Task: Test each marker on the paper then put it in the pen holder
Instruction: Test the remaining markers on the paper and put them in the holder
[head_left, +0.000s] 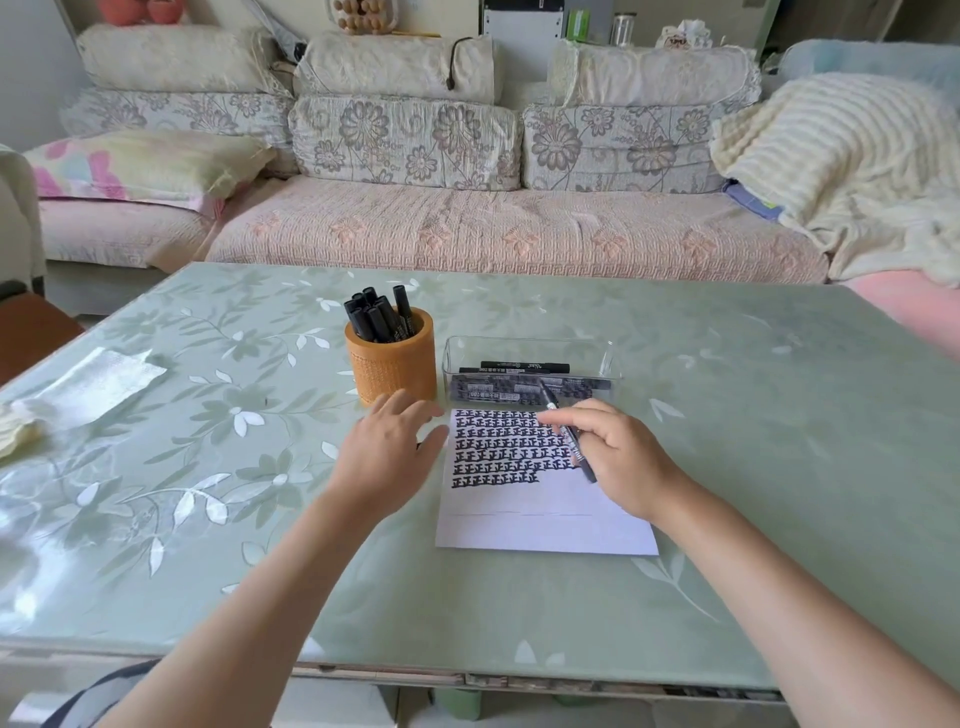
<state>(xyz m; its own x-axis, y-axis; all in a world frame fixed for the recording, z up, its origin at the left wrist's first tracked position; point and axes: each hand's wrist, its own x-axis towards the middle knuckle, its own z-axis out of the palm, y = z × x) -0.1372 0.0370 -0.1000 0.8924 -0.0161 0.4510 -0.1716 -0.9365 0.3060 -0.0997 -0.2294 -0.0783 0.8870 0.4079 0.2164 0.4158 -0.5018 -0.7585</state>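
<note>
- Right hand (618, 457): fingers curled around 1 black marker (576, 451), gripping it mid-barrel. The barrel slants, its far end pointing away from the person toward the tray.
- Whether the marker's near end touches the sheet cannot be told.
- Paper (540, 514): lies directly under the right hand. Its upper half is filled with rows of black test marks; its lower half is blank.
- Left hand (387, 452): fingers spread and straight, holding nothing, thumb at the paper's left edge.
- Pen holder (392, 364): orange, upright, just beyond the left hand's fingertips, with several black capped markers (379, 317) standing in it.
- Clear plastic tray (524, 339): just beyond the right hand, touching the paper's far edge, with more black markers lying flat inside.
- Table (753, 415): green floral cover under both hands.
</note>
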